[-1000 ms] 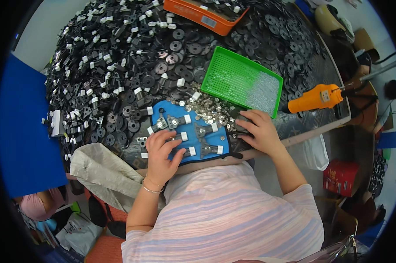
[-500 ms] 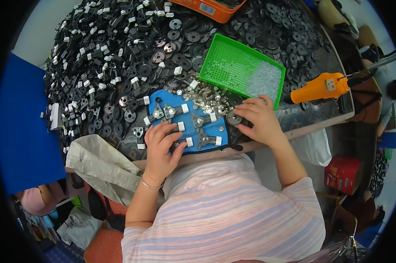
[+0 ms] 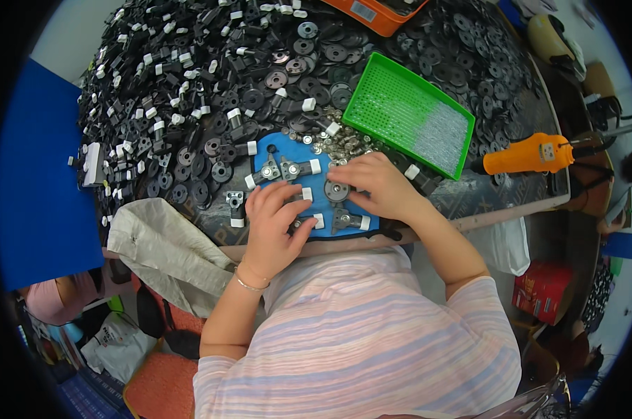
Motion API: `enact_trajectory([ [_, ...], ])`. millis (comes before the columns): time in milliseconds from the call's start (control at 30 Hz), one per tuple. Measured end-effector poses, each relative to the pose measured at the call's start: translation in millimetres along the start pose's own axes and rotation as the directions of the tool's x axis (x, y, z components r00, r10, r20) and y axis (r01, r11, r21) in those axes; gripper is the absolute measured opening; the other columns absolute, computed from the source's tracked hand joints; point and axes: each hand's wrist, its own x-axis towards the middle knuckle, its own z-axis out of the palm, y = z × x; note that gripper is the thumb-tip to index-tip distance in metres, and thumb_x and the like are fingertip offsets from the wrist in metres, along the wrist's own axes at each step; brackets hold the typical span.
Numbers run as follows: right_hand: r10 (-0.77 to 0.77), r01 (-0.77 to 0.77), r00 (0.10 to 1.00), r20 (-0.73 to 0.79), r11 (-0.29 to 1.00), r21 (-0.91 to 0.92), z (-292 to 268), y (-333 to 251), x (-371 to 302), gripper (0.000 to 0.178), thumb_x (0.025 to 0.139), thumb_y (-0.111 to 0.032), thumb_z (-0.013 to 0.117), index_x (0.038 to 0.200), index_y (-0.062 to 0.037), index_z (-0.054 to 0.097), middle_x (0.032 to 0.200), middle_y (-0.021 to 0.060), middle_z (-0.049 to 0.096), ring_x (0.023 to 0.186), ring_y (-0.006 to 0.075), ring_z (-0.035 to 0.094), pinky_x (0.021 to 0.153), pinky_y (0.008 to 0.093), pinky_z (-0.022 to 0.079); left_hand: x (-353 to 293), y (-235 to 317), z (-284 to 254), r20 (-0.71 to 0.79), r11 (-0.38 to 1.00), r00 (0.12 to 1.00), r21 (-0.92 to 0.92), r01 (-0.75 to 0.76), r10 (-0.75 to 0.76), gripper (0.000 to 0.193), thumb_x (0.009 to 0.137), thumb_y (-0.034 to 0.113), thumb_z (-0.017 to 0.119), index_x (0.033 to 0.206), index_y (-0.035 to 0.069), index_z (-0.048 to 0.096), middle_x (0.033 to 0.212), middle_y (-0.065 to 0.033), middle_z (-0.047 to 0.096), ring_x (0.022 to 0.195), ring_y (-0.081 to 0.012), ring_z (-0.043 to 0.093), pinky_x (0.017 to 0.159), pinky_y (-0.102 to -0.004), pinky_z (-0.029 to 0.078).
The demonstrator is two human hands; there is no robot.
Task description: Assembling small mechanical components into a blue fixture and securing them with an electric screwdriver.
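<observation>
My right hand [image 3: 382, 187] pinches a round black disc [image 3: 337, 190] with a metal centre, holding it at the bracket parts on the blue mat [image 3: 321, 220]. My left hand [image 3: 275, 222] rests over the mat's left part, its fingers curved and apart from the thumb. Beneath it are black brackets with white tips, partly hidden. Two similar brackets [image 3: 291, 168] lie joined near the mat's far edge, and another bracket [image 3: 349, 221] sits at the near right. One more bracket [image 3: 235, 206] lies just left of the mat.
Small metal pieces [image 3: 344, 145] are heaped beyond the mat. A green tray [image 3: 382, 87] holds small silvery pins. To the right lies an orange power screwdriver [image 3: 529, 158]. Piles of white-tipped black parts [image 3: 169, 84] and black discs [image 3: 462, 63] cover the far table. A pale cloth [image 3: 165, 244] hangs at the left edge.
My right hand has moved left with the disc, from the mat's right edge to the brackets on it. My left hand stays over the same brackets. The whole view has shifted slightly.
</observation>
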Motion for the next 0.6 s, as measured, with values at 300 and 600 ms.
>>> enact_trajectory([
  [300,0.154,-0.177,0.98,0.128,0.964,0.198,-13,-12,5,0.068,0.066,-0.01,0.068,0.131,-0.0091,0.049,0.117,0.0121,0.058,0.106,0.0299,0.054,0.095,0.0403,0.038,17,1,8,0.028,0.998,1.0,0.063,-0.01,0.008,0.03,0.07,0.019,0.074,0.098,0.011,0.064,0.114,-0.0067,0.057,0.115,-0.0281,0.048,0.102,-0.0459,0.025],
  [600,0.214,-0.268,0.958,0.191,0.905,0.331,-6,-11,12,0.071,0.067,-0.009,0.068,0.135,-0.0087,0.044,0.114,0.0084,0.062,0.107,0.0283,0.055,0.095,0.0391,0.04,23,-1,8,0.036,0.997,0.999,0.08,-0.009,0.006,0.031,0.071,0.02,0.074,0.099,0.012,0.063,0.115,-0.006,0.057,0.115,-0.0278,0.047,0.103,-0.0472,0.023],
])
